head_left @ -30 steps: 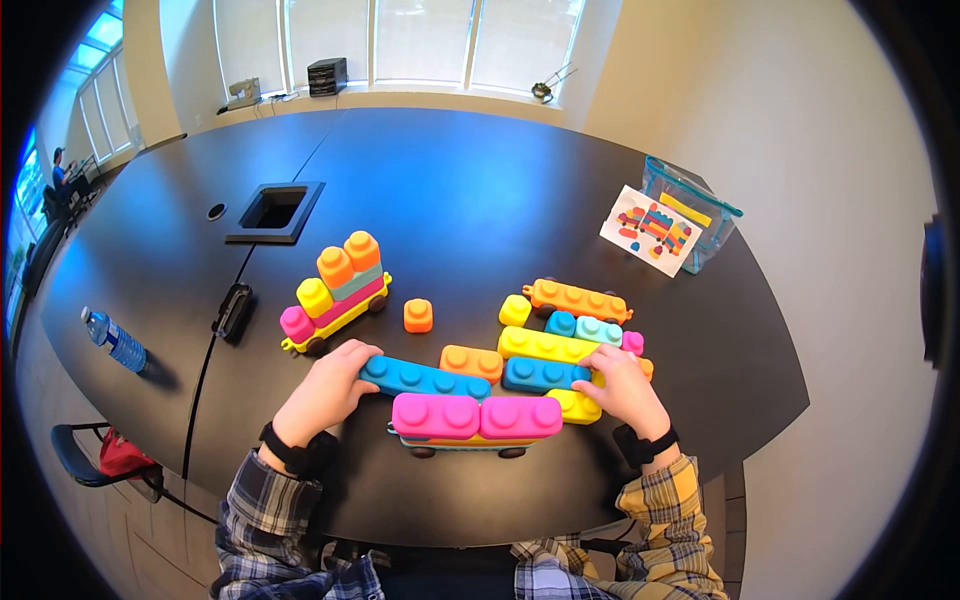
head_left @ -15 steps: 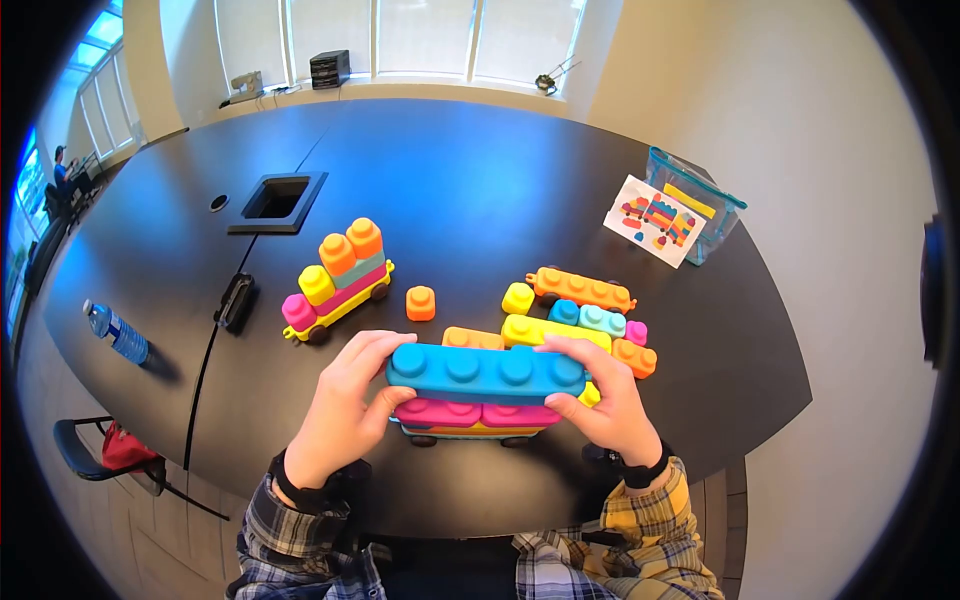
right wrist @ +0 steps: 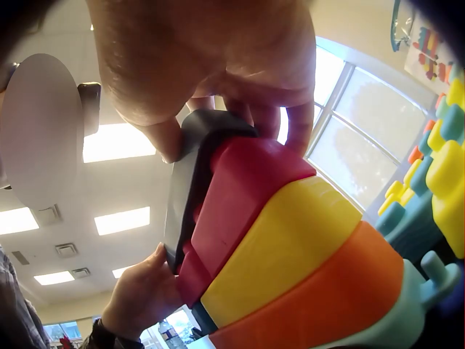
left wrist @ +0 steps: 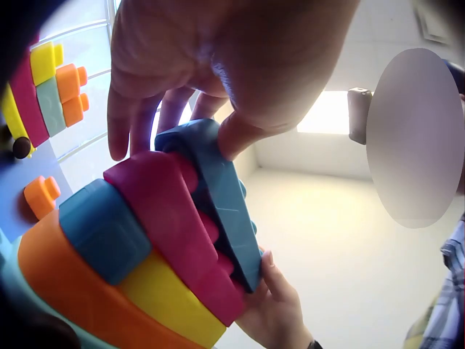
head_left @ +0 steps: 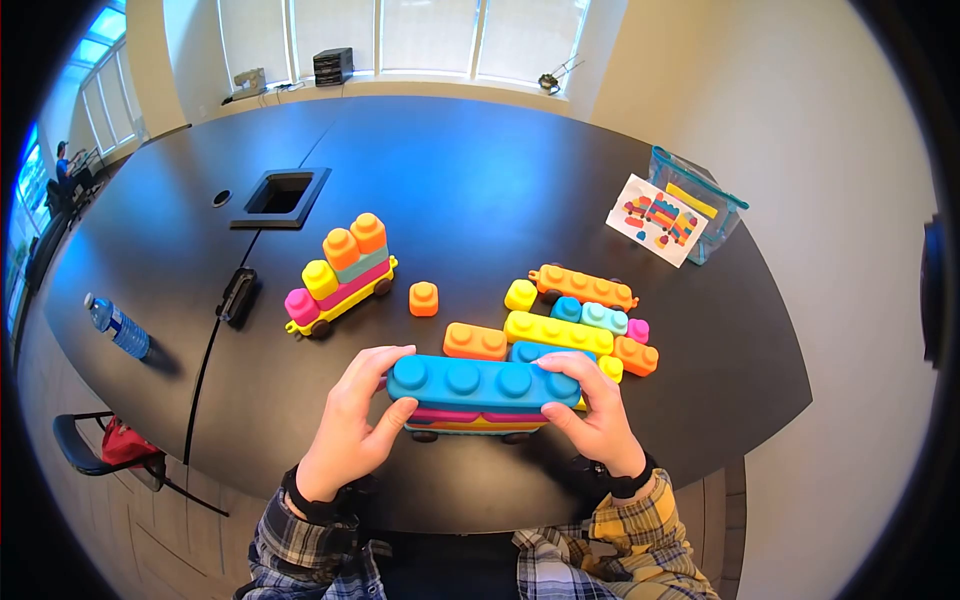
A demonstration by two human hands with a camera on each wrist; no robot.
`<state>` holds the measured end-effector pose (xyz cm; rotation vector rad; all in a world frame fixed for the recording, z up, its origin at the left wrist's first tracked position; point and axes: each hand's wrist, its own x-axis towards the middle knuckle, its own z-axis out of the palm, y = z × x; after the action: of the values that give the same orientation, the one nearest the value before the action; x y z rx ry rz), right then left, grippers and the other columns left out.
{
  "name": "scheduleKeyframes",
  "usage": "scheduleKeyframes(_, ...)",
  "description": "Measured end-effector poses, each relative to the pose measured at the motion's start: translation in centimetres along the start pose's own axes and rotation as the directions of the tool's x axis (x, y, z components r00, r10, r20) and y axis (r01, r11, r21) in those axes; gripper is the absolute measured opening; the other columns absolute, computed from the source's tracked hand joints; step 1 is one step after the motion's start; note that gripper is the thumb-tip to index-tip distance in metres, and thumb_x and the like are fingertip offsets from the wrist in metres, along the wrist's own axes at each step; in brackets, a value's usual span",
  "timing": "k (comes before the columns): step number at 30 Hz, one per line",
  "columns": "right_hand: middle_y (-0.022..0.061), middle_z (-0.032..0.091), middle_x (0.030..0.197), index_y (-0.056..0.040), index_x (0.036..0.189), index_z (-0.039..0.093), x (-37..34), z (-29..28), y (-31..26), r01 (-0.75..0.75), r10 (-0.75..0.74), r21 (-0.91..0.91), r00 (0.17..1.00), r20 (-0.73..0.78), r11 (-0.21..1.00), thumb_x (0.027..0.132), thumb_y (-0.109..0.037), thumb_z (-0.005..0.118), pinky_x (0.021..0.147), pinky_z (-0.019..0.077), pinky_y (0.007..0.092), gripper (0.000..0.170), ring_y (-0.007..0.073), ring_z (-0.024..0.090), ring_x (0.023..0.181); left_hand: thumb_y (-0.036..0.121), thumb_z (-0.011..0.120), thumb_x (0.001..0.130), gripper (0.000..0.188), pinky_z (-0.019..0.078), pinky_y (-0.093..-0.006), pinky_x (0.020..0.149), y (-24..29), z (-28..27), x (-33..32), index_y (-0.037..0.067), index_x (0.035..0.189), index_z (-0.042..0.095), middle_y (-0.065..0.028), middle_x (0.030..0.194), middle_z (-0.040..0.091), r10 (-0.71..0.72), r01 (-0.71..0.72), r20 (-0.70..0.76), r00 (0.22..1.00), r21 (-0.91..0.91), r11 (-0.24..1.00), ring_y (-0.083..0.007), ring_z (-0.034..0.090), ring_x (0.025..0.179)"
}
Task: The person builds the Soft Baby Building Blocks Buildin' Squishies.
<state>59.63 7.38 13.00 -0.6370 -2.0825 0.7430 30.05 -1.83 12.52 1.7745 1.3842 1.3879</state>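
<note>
I see the left hand and right hand each pinching one end of the blue block. It lies long from side to side between them, neither hand nearer, right over the pink blocks. The head view hides its bottom; the left wrist view shows pink knobs peeking out underneath.

The long blue block has moved from behind the 2 pink blocks to directly over them.
</note>
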Motion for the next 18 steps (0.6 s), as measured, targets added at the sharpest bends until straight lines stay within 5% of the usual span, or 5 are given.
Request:
scheduleKeyframes(3,0.0168,0.068,0.128,-0.0046,0.133,0.065,0.0,-0.2,0.0,-0.017,0.017,0.02,1.0,0.015,1.0,0.092,-0.014,0.079,0.105,0.0506,0.0404,0.044,0.0338,0.066,0.119,0.011,0.069,0.1,0.048,0.0561,-0.0374,0.103,1.0,-0.2,-0.2,0.002,0.145,0.052,-0.0125,0.136,0.059,-0.109,0.112,0.06,0.992,-0.051,0.992,-0.0252,0.06,0.129)
scheduleKeyframes(13,0.0154,0.066,0.127,-0.0041,0.13,0.063,-0.2,0.0,0.2,-0.052,0.05,0.082,0.998,0.035,0.995,0.096,-0.013,0.073,0.107,0.0474,0.0398,0.036,0.0325,0.063,0.12,0.008,0.064,0.103,0.048,0.0576,-0.0377,0.102,0.0,0.2,-0.6,0.003,0.148,0.047,-0.0147,0.142,0.057,-0.115,0.128,0.121,0.986,-0.105,0.986,-0.0246,0.058,0.132)
scheduleKeyframes(18,0.0152,0.064,0.127,-0.0043,0.13,0.062,-0.6,0.8,1.0,-0.029,0.027,0.119,0.999,0.022,0.992,0.097,-0.012,0.072,0.106,0.0469,0.0398,0.036,0.0325,0.062,0.12,0.007,0.063,0.103,0.048,0.0506,-0.0364,0.108,-0.3,0.3,-0.2,0.004,0.148,0.045,-0.0134,0.145,0.055,-0.129,0.168,0.15,0.98,-0.288,0.943,-0.0225,0.055,0.133)
